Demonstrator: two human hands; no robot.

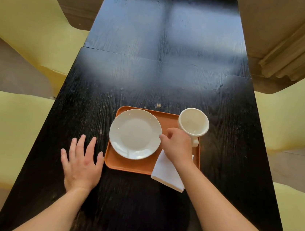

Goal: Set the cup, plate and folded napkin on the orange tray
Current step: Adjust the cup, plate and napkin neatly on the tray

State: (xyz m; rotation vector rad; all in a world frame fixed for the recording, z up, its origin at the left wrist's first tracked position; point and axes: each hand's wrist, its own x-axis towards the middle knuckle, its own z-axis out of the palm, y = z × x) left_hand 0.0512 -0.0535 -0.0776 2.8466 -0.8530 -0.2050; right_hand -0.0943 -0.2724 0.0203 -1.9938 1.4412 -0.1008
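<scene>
The orange tray (130,165) lies on the black table in front of me. A white plate (135,134) sits on its left half. The white cup (193,122) stands at the tray's far right corner, handle toward me. A folded white napkin (166,174) lies on the near right corner and hangs over the tray's front edge. My right hand (178,146) hovers over the tray between plate and cup, fingers curled, its far side against the cup's base; whether it grips anything is hidden. My left hand (81,162) rests flat on the table left of the tray, fingers spread.
The long black table (153,68) stretches away from me. Yellow-green upholstered seats (26,15) line both long sides, and a beige cushion (290,36) sits at the far right.
</scene>
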